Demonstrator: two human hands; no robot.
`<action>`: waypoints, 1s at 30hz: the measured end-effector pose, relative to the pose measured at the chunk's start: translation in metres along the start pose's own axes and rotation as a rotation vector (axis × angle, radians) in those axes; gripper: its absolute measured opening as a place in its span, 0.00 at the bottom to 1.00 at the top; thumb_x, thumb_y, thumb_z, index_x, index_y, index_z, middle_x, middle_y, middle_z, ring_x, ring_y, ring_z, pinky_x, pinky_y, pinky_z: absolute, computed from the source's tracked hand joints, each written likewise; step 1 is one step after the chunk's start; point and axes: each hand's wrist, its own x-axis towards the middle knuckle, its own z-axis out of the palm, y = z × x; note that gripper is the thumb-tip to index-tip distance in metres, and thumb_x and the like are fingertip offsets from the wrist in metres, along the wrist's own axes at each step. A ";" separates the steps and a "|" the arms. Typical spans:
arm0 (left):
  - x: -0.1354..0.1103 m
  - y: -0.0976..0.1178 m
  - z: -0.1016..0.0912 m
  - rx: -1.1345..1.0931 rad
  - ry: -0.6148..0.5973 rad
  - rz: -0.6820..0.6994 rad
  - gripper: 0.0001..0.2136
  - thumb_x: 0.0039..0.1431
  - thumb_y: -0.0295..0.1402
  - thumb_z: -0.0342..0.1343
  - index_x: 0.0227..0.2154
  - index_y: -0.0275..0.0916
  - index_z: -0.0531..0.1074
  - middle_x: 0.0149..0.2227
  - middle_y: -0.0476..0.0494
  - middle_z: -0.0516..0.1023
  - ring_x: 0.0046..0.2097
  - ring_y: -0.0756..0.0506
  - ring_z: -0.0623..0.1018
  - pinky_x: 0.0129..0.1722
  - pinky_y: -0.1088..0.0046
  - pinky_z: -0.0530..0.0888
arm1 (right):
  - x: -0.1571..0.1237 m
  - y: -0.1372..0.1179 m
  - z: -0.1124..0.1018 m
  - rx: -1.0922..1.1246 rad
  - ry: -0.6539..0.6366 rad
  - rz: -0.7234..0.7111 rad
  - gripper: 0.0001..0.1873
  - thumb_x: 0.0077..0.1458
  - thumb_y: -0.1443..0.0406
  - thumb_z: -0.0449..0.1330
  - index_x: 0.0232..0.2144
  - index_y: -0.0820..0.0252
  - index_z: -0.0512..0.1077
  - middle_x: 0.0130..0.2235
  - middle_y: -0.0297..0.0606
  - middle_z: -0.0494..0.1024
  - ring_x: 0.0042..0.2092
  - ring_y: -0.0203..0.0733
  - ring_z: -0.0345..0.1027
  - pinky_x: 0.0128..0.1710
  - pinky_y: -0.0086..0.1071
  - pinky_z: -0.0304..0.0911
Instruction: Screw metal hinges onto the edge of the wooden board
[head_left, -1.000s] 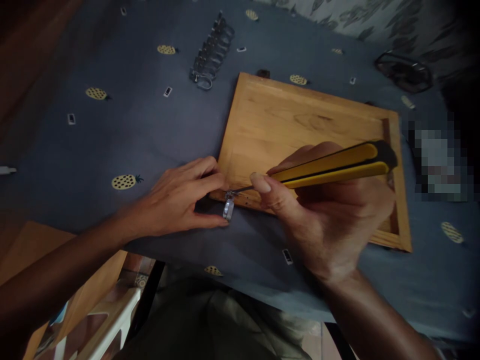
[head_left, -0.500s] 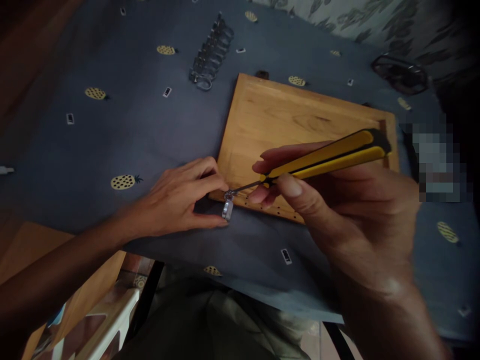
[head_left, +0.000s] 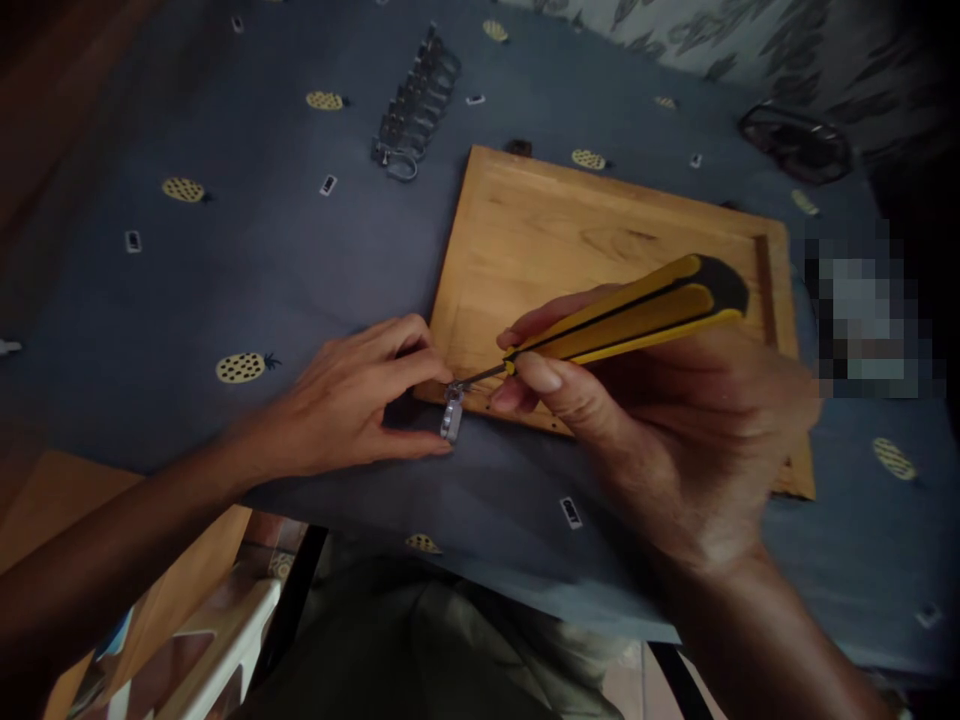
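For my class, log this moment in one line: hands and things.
left hand: holds metal clip | right hand: holds screwdriver, tip at clip | wooden board: clip at near edge | row of clips: on tablecloth

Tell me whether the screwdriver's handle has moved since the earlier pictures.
Yes. The screwdriver's handle has shifted toward the picture's left, judged against the wooden board: its butt end now lies farther from the board's right edge.
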 end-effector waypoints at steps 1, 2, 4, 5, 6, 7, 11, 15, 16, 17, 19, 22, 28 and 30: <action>0.000 0.000 0.000 -0.004 0.000 -0.002 0.11 0.67 0.41 0.65 0.46 0.42 0.76 0.45 0.44 0.74 0.46 0.43 0.78 0.42 0.68 0.73 | -0.001 0.000 0.000 -0.006 0.004 -0.005 0.03 0.60 0.65 0.73 0.34 0.52 0.83 0.37 0.31 0.86 0.27 0.37 0.80 0.30 0.31 0.80; 0.000 0.000 -0.001 -0.006 -0.001 -0.004 0.12 0.67 0.41 0.65 0.46 0.42 0.76 0.45 0.44 0.74 0.46 0.43 0.78 0.42 0.68 0.73 | -0.002 -0.001 0.000 -0.028 0.010 -0.010 0.03 0.60 0.65 0.73 0.34 0.52 0.83 0.37 0.31 0.86 0.27 0.37 0.80 0.31 0.31 0.81; 0.000 0.000 -0.001 -0.005 -0.004 -0.005 0.12 0.67 0.42 0.65 0.47 0.42 0.76 0.45 0.44 0.75 0.46 0.43 0.78 0.42 0.68 0.73 | -0.007 -0.001 -0.001 -0.092 0.039 -0.010 0.03 0.59 0.65 0.74 0.35 0.51 0.83 0.38 0.32 0.86 0.28 0.39 0.80 0.30 0.33 0.80; 0.000 0.000 -0.001 -0.005 -0.006 -0.005 0.12 0.67 0.42 0.65 0.47 0.42 0.76 0.45 0.44 0.75 0.46 0.43 0.78 0.41 0.69 0.73 | -0.009 0.000 -0.002 -0.120 0.053 0.001 0.04 0.58 0.64 0.74 0.36 0.50 0.84 0.38 0.33 0.86 0.28 0.40 0.81 0.29 0.34 0.80; 0.000 0.000 -0.002 -0.007 -0.005 -0.003 0.12 0.67 0.41 0.65 0.47 0.42 0.77 0.45 0.44 0.75 0.46 0.43 0.78 0.41 0.69 0.73 | -0.011 0.000 -0.003 -0.131 0.066 0.006 0.05 0.58 0.64 0.74 0.37 0.49 0.84 0.38 0.33 0.86 0.28 0.41 0.80 0.27 0.35 0.79; 0.001 0.000 -0.002 -0.009 -0.002 -0.001 0.12 0.67 0.41 0.66 0.47 0.41 0.77 0.45 0.44 0.75 0.46 0.43 0.78 0.41 0.69 0.73 | -0.012 0.001 -0.003 -0.128 0.074 0.011 0.06 0.57 0.64 0.74 0.38 0.48 0.84 0.38 0.33 0.87 0.28 0.42 0.80 0.25 0.35 0.78; 0.001 0.001 -0.001 -0.007 0.012 0.009 0.12 0.67 0.41 0.66 0.46 0.40 0.76 0.46 0.43 0.75 0.46 0.43 0.79 0.42 0.68 0.74 | -0.010 0.002 -0.002 -0.111 0.095 0.030 0.02 0.60 0.64 0.73 0.35 0.49 0.83 0.38 0.32 0.87 0.29 0.41 0.80 0.28 0.36 0.77; 0.000 0.001 -0.001 -0.016 0.015 0.005 0.12 0.67 0.41 0.66 0.46 0.40 0.76 0.46 0.44 0.75 0.46 0.44 0.79 0.42 0.68 0.74 | -0.006 0.002 0.000 -0.178 0.082 -0.021 0.06 0.61 0.61 0.72 0.31 0.51 0.82 0.32 0.30 0.84 0.29 0.38 0.78 0.31 0.37 0.73; -0.001 0.001 -0.001 -0.018 0.016 0.003 0.12 0.66 0.41 0.67 0.46 0.40 0.76 0.45 0.44 0.75 0.46 0.44 0.79 0.42 0.68 0.74 | -0.005 0.002 0.000 -0.183 0.083 -0.033 0.06 0.61 0.61 0.71 0.31 0.51 0.82 0.30 0.29 0.83 0.28 0.37 0.77 0.30 0.37 0.72; -0.001 0.001 -0.001 -0.018 0.015 0.000 0.12 0.66 0.41 0.67 0.46 0.40 0.76 0.45 0.44 0.75 0.46 0.43 0.78 0.42 0.68 0.74 | -0.006 0.003 0.000 -0.182 0.087 -0.040 0.05 0.62 0.62 0.71 0.32 0.50 0.82 0.30 0.29 0.83 0.28 0.37 0.77 0.29 0.37 0.71; -0.001 0.001 -0.001 -0.015 0.008 -0.008 0.12 0.66 0.41 0.67 0.46 0.40 0.76 0.46 0.43 0.75 0.46 0.43 0.78 0.42 0.67 0.75 | -0.007 0.004 -0.001 -0.172 0.109 -0.034 0.03 0.62 0.63 0.71 0.33 0.50 0.82 0.30 0.29 0.84 0.27 0.37 0.77 0.29 0.37 0.72; -0.001 0.001 -0.002 -0.009 -0.006 -0.014 0.12 0.66 0.42 0.66 0.47 0.42 0.76 0.46 0.43 0.75 0.46 0.42 0.78 0.42 0.66 0.75 | -0.007 0.007 -0.006 -0.170 0.070 -0.082 0.03 0.61 0.65 0.71 0.34 0.51 0.82 0.34 0.31 0.86 0.27 0.38 0.79 0.24 0.34 0.72; -0.001 0.001 -0.003 0.007 -0.021 -0.023 0.14 0.67 0.42 0.66 0.49 0.42 0.76 0.47 0.43 0.75 0.47 0.43 0.78 0.42 0.68 0.75 | -0.001 -0.002 -0.008 -0.124 0.136 -0.146 0.04 0.60 0.64 0.71 0.38 0.48 0.83 0.38 0.32 0.86 0.27 0.41 0.79 0.19 0.33 0.70; -0.001 0.001 -0.003 0.015 -0.018 -0.011 0.14 0.67 0.41 0.66 0.49 0.41 0.76 0.47 0.43 0.76 0.47 0.43 0.78 0.42 0.69 0.74 | 0.000 -0.003 -0.005 -0.053 0.193 -0.144 0.06 0.59 0.63 0.73 0.40 0.49 0.84 0.36 0.33 0.85 0.26 0.42 0.78 0.19 0.33 0.71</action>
